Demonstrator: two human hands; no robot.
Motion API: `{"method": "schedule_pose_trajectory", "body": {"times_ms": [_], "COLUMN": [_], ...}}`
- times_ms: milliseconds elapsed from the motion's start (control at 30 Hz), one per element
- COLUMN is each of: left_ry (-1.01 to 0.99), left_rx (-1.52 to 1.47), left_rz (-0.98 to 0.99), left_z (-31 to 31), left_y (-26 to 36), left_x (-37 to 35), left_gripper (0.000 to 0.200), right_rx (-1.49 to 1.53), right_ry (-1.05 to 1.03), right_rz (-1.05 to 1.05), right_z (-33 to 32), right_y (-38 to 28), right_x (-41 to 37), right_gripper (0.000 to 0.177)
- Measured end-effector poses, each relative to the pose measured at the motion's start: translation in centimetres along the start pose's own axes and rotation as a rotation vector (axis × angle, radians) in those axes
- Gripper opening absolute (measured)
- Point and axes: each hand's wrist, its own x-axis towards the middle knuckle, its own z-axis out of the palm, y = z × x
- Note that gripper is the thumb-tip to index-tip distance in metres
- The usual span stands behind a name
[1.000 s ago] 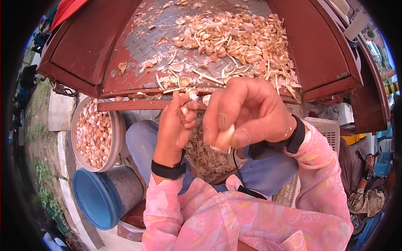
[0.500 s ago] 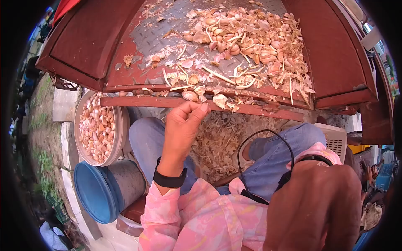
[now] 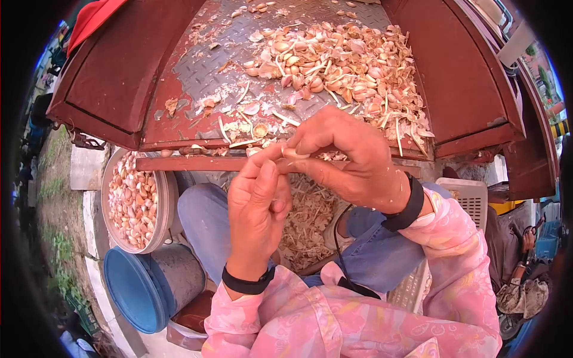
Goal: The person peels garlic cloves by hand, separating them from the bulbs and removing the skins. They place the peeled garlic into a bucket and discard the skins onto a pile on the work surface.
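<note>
A pale garlic clove point(image 3: 295, 154) is pinched between the thumb and index finger of my right hand point(image 3: 355, 158), just above the red table's front edge. From the left, my left hand point(image 3: 258, 200) meets it, fingers curled and fingertips at the same clove. Behind the hands, a heap of garlic cloves point(image 3: 358, 71) mixed with papery skins and stalks lies on the metal-plated tabletop point(image 3: 221, 51). A dried garlic root end point(image 3: 260, 130) and loose skins lie near the front edge.
To the left stand a bucket of garlic cloves point(image 3: 132, 203) and a tipped grey bucket with a blue end point(image 3: 134, 289). Skins and stalks point(image 3: 307, 221) cover the ground between my knees. A white plastic crate point(image 3: 468, 200) is at right. Raised red panels point(image 3: 477, 77) flank the tabletop.
My right hand has come from the lower right to the table's front edge and meets my left hand there. A clove now shows between them. The view has shifted slightly.
</note>
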Motion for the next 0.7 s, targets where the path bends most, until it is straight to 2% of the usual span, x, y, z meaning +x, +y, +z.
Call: {"method": "schedule_pose_trajectory", "body": {"times_ms": [133,200,233,300,333,367,433,467,533,567,633,667,700], "left_ry": [-0.01,0.032,0.062,0.131,0.132,0.138,0.091,0.089,0.076,0.074,0.063,0.064,0.03], "left_rx": [-0.073,-0.154,-0.113,0.034,0.035,0.186,0.374,0.375,0.493,0.496,0.761,0.762,0.869], "left_rz": [0.007,0.009,0.044,0.169,0.171,0.239,0.313,0.305,0.336,0.33,0.396,0.392,0.517], "left_z": [-0.3,-0.4,-0.7,-1.5,-1.7,-1.8,-2.4,-2.5,-2.6,-2.7,-3.1,-3.3,-3.6], "left_y": [-1.8,-2.0,-1.9,-1.8,-1.6,-1.3,-1.0,-1.1,-1.3,-1.4,-1.6,-1.7,-1.8], "left_x": [0.9,1.2,1.3,1.6,1.5,1.3,0.8,0.7,0.5,0.4,0.3,0.5,0.8], "left_gripper": [0.029,0.024,0.023,0.024,0.024,0.027,0.032,0.032,0.031,0.031,0.03,0.03,0.027], "right_rx": [-0.125,-0.196,-0.201,-0.153,-0.104,-0.102,-0.16,-0.159,-0.265,-0.298,-0.375,-0.452,-0.448], "right_ry": [-0.028,-0.05,0.03,0.011,-0.007,-0.007,-0.195,-0.192,-0.275,-0.287,-0.315,-0.346,-0.347], "right_rz": [0.049,0.005,-0.072,-0.061,-0.045,-0.045,0.212,0.219,0.094,0.091,0.062,0.03,0.035], "right_z": [1.4,2.0,2.7,2.7,2.7,2.3,1.3,1.2,1.6,1.9,2.0,2.0,1.9], "right_y": [1.4,1.5,1.9,2.0,1.8,1.6,1.1,1.3,1.7,1.6,1.3,1.1,1.0], "right_x": [-1.3,-1.3,-1.3,-1.5,-1.5,-1.5,-1.3,-1.3,-1.1,-1.3,-1.1,-1.1,-1.1], "right_gripper": [0.02,0.021,0.018,0.017,0.016,0.016,0.021,0.021,0.019,0.017,0.017,0.018,0.018]}}
